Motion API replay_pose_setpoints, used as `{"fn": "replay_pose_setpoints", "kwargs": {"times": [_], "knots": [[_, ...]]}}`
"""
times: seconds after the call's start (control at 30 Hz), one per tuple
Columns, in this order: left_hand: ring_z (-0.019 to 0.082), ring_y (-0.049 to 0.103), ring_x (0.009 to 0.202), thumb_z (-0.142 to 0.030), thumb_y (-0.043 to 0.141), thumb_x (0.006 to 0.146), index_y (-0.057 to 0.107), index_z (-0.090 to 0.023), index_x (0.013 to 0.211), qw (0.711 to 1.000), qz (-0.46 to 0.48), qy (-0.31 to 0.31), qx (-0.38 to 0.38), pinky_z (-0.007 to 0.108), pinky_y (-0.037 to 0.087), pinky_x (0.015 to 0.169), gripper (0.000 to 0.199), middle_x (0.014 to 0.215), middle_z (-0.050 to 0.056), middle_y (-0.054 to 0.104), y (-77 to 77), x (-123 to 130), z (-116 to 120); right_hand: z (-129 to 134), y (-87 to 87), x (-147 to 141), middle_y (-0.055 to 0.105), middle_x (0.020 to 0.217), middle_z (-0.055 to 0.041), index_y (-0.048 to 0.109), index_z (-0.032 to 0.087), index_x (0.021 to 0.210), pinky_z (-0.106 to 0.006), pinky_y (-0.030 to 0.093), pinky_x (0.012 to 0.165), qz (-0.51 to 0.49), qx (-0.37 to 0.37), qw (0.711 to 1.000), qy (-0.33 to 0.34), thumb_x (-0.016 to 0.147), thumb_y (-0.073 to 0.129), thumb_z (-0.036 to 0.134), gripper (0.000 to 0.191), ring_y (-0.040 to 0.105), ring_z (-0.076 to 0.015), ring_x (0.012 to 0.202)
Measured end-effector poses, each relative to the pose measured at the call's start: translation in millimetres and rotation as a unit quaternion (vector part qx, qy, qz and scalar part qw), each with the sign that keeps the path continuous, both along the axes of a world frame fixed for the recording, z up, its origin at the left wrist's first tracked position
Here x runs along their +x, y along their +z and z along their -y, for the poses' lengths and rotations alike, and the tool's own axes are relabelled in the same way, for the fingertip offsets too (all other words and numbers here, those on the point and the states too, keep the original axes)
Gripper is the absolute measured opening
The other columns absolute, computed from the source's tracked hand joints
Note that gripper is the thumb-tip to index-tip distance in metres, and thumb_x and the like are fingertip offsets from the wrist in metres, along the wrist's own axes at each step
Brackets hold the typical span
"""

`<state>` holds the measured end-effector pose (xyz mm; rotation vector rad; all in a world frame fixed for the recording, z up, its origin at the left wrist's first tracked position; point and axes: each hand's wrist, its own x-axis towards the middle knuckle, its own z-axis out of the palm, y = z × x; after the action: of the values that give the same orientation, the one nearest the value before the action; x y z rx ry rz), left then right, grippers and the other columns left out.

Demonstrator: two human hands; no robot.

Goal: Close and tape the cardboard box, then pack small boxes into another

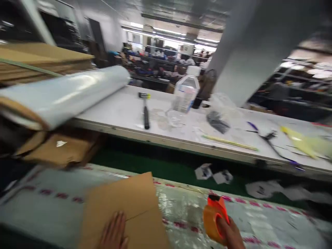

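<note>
My left hand lies flat on a brown cardboard sheet at the bottom of the view, fingers spread. My right hand grips an orange tape dispenser with a roll of brownish tape, held just above the bubble wrap that covers the near surface. The cardboard rests on that same wrap with red-printed tape strips across it. The picture is blurred by motion.
A large white film roll lies at left over stacked cardboard. Beyond a green conveyor belt stands a white table with a hammer, plastic jug, ruler, plastic bags and cables. Paper scraps lie on the belt.
</note>
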<state>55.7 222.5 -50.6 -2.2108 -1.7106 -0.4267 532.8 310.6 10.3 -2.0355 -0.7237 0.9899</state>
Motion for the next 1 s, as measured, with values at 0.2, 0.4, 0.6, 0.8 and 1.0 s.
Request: {"fn": "replay_pose_setpoints", "kwargs": {"times": [0.2, 0.4, 0.6, 0.8, 1.0], "knots": [[0.023, 0.052, 0.148, -0.038, 0.053, 0.097, 0.024, -0.013, 0.170, 0.996, -0.054, 0.061, -0.037, 0.037, 0.046, 0.116, 0.082, 0.165, 0.006, 0.053, 34.7, 12.0, 14.4, -28.5, 56.6, -156.9, 0.081, 0.100, -0.0111, 0.073, 0.024, 0.108, -0.047, 0.061, 0.087, -0.282, -0.071, 0.927, 0.237, 0.071, 0.067, 0.059, 0.051, 0.079, -0.0347, 0.094], [0.027, 0.050, 0.152, -0.028, 0.059, 0.094, 0.020, -0.017, 0.171, 0.990, 0.035, 0.070, -0.117, 0.042, 0.054, 0.117, 0.086, 0.170, 0.006, 0.043, 39.0, 19.1, 26.4, -49.4, 89.0, -259.2, 0.076, 0.123, -0.0106, 0.058, 0.024, 0.134, -0.045, 0.058, 0.101, -0.144, 0.008, 0.848, 0.510, 0.074, 0.069, 0.046, 0.064, 0.073, -0.0312, 0.111], [0.025, 0.047, 0.155, -0.017, 0.055, 0.099, 0.018, -0.021, 0.171, 0.967, 0.177, 0.094, -0.156, 0.045, 0.050, 0.124, 0.081, 0.171, 0.008, 0.040, 57.0, 20.8, 34.8, -38.3, 49.0, -275.8, 0.074, 0.126, -0.0098, 0.063, 0.030, 0.133, -0.046, 0.059, 0.097, 0.065, 0.168, 0.702, 0.689, 0.090, 0.059, 0.036, 0.043, 0.072, -0.0305, 0.112], [0.023, 0.060, 0.143, -0.026, 0.040, 0.104, 0.065, -0.027, 0.146, 0.757, 0.591, 0.178, -0.214, 0.048, 0.048, 0.126, 0.049, 0.154, 0.006, 0.065, 69.8, 23.0, 26.5, -35.6, 41.4, -272.8, 0.077, 0.111, -0.0088, 0.066, 0.031, 0.130, -0.044, 0.064, 0.086, 0.117, 0.199, 0.663, 0.712, 0.091, 0.061, 0.038, 0.040, 0.076, -0.0308, 0.100], [0.029, 0.074, 0.110, -0.074, 0.056, 0.089, 0.077, -0.017, 0.115, 0.458, 0.826, 0.273, -0.184, 0.041, 0.062, 0.092, 0.066, 0.116, 0.012, 0.080, 105.2, 31.3, 9.7, -29.1, 21.5, -268.1, 0.073, 0.097, -0.0064, 0.066, 0.035, 0.126, -0.047, 0.062, 0.077, 0.132, 0.221, 0.668, 0.698, 0.086, 0.060, 0.033, 0.041, 0.074, -0.0318, 0.088]]}}
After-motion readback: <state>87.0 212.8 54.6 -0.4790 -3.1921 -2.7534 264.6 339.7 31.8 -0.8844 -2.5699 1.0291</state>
